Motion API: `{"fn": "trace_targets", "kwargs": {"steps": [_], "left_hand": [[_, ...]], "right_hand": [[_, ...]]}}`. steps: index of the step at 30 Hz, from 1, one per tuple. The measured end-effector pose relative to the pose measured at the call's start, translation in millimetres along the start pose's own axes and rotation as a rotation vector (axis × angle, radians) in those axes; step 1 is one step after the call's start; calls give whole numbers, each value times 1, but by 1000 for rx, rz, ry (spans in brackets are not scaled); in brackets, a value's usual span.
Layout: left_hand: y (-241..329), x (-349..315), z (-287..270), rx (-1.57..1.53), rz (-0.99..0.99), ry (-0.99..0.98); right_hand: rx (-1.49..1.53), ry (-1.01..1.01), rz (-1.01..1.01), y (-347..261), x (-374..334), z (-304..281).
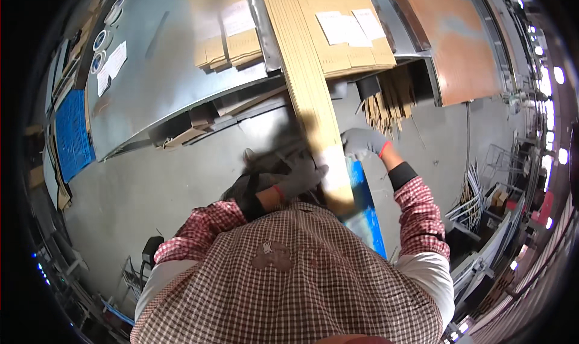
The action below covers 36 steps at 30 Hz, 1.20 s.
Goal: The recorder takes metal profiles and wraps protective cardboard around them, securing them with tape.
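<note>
A long, narrow stack of folded flat cardboard runs from the far tabletop toward my body, its near end overhanging the table. My left hand, in a grey glove, grips the stack's left edge near that end, with a fingertip against it. On the opposite edge, a little farther out, my right hand is gloved too, its fingers bent in against the cardboard and partly hidden by it. Beneath the near end and to its right shows a blue surface.
Left of the stack stands a metal table with tape rolls and paper slips. More flat cartons lie right of it. Below hang cardboard strips. A blue plastic crate stands far left; a wire rack stands right.
</note>
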<state>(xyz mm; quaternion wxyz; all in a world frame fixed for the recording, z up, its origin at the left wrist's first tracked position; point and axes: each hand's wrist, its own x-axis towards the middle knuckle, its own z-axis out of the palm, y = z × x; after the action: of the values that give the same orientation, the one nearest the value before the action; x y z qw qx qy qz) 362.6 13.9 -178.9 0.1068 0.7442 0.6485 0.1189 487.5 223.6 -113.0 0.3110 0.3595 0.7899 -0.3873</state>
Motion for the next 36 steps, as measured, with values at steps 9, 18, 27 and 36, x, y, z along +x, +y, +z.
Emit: {"fn": "trace_targets", "kwargs": {"steps": [9, 18, 27, 36], "left_hand": [[-41, 13, -185, -1257, -356, -243], [-100, 60, 22, -536, -85, -396], [-137, 50, 72, -940, -78, -339], [-77, 57, -38, -1016, 142, -181]], "right_hand": [[280, -15, -723, -129, -93, -24], [362, 282, -375, 51, 73, 27], [140, 1187, 10, -75, -9, 53], [-363, 1089, 120, -101, -7, 104]]}}
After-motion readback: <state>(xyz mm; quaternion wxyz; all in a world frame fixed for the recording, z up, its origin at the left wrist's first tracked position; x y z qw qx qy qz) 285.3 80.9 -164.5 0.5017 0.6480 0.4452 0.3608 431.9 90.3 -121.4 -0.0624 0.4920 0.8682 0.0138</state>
